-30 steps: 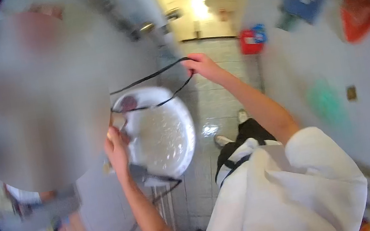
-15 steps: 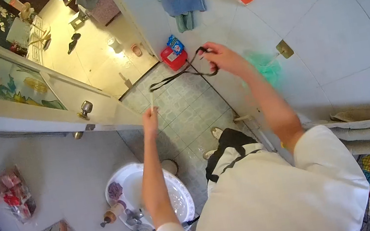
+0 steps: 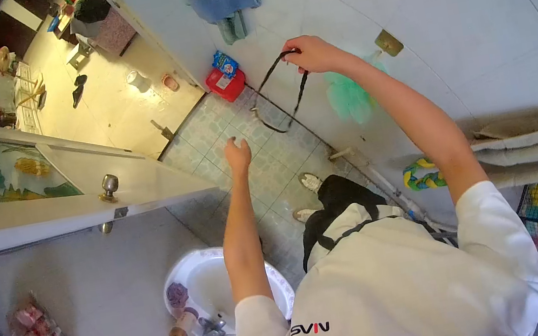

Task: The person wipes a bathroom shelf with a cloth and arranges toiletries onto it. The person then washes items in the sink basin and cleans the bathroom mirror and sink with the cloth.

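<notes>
My right hand [image 3: 314, 53] is closed on a dark braided cord [image 3: 301, 100], up near the tiled wall. The cord hangs down from the fingers in a wide loop, with a small pale piece at its left side. Lower and to the left, over the floor, my left hand [image 3: 237, 153] is apart from the cord. Its thumb and fingers are a little apart, and nothing shows in them. A green bath pouf [image 3: 351, 96] hangs on the wall just below my right forearm.
A white washbasin [image 3: 279, 281] stands at lower left, with a soap bottle [image 3: 182, 327] beside it. The glazed door [image 3: 76, 207] stands ajar on the left. A red container [image 3: 226, 84] sits by the doorway. Grey towels [image 3: 529, 149] and a wire basket [image 3: 533, 216] are on the right.
My left hand has let go of the cord, which was stretched between both hands and now hangs from my right hand alone. The view has shifted, with the wall items moving left.
</notes>
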Demonstrator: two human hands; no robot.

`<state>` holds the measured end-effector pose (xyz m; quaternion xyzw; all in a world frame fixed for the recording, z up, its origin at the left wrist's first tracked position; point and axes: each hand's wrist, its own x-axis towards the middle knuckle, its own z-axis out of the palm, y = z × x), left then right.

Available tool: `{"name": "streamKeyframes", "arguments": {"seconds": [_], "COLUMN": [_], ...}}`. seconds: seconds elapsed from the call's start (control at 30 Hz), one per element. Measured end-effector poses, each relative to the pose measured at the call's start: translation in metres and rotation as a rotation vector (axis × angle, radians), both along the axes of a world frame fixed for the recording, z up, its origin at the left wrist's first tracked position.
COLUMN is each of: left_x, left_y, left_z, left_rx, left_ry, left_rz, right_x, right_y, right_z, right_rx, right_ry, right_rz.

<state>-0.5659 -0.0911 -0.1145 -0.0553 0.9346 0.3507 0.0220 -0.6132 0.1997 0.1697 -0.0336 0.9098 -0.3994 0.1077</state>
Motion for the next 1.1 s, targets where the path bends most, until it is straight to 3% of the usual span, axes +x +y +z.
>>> {"name": "streamKeyframes", "arguments": {"seconds": [0.17, 0.3, 0.37, 0.4, 0.47, 0.5, 0.57, 1.1], "left_x": [0.089, 0.141, 0.157, 0.162, 0.171, 0.174, 0.182, 0.221], "left_y": [0.002, -0.009, -0.016, -0.019, -0.025, -0.024, -0.021, -0.013], "left_z": [0.029, 0.057, 0.061, 0.059, 0.06, 0.063, 0.07, 0.044], "left_rx": [0.379, 0.477, 0.513, 0.52, 0.522, 0.525, 0.598, 0.709], "left_ry": [-0.083, -0.096, -0.091, -0.087, -0.038, -0.034, -0.092, -0.142], "left_rz": [0.028, 0.107, 0.129, 0.136, 0.138, 0.137, 0.192, 0.273], "right_x": [-0.004, 0.0, 0.0, 0.01, 0.033, 0.037, 0.045, 0.083], "right_y": [0.03, 0.068, 0.101, 0.1, 0.101, 0.106, 0.112, 0.127], "right_z": [-0.023, -0.004, -0.004, 0.012, 0.042, 0.043, 0.043, 0.024], "right_rx": [0.125, 0.219, 0.425, 0.43, 0.762, 0.764, 1.063, 1.213], "right_ry": [0.047, 0.04, 0.341, 0.344, 0.288, 0.293, 0.407, 0.447], "right_rz": [-0.113, -0.027, 0.129, 0.136, -0.003, -0.004, 0.085, 0.194]}}
